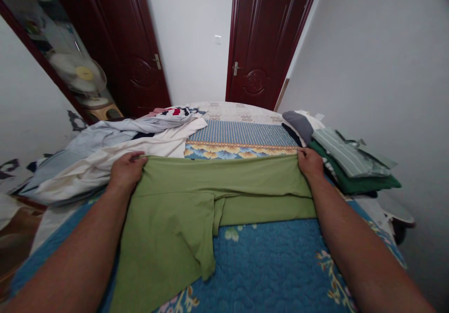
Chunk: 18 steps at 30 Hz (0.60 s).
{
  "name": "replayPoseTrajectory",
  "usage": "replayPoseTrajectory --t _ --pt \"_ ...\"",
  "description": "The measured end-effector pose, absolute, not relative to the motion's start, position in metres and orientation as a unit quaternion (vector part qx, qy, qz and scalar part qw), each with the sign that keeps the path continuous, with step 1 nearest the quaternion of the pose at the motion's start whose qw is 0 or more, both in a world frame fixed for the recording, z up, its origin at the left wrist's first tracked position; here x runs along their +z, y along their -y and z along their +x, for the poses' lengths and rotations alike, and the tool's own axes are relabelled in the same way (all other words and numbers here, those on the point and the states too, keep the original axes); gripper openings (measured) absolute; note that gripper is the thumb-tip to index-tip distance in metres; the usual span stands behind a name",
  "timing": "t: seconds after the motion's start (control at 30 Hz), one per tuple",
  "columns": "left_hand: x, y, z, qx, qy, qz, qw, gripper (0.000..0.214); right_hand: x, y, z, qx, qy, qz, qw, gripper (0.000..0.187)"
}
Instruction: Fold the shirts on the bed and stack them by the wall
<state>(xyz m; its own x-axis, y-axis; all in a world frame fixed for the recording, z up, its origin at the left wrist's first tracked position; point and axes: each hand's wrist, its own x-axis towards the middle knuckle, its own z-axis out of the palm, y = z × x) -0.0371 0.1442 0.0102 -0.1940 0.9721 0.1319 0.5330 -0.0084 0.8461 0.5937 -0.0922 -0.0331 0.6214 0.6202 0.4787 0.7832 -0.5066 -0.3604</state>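
Note:
A green garment (196, 196) lies spread across the blue quilted bed cover (266, 261), its far part folded over into a band. My left hand (126, 169) pinches the garment's far left corner with closed fingers. My right hand (309, 162) grips the far right corner the same way. Both arms reach forward over the bed. A loose flap of the garment hangs down near the middle.
A heap of white and striped clothes (105, 149) lies at the left. Folded green and striped clothes (351, 163) are stacked at the right by the wall. Two dark red doors (259, 37) stand beyond the bed, and a fan (82, 76) stands at the left.

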Motion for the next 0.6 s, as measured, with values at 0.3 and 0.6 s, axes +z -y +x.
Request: replayPoseTrajectory --t 0.3,0.6 --pt "0.018 -0.134 -0.037 0.358 -0.623 0.668 0.194 0.054 -0.028 0.094 0.585 -0.141 0.405 -0.891 0.15 0.042" --pt "0.035 -0.107 -0.013 0.236 -0.435 0.869 -0.023 0.033 -0.018 0.101 0.563 -0.166 0.403 -0.892 0.122 0.044"
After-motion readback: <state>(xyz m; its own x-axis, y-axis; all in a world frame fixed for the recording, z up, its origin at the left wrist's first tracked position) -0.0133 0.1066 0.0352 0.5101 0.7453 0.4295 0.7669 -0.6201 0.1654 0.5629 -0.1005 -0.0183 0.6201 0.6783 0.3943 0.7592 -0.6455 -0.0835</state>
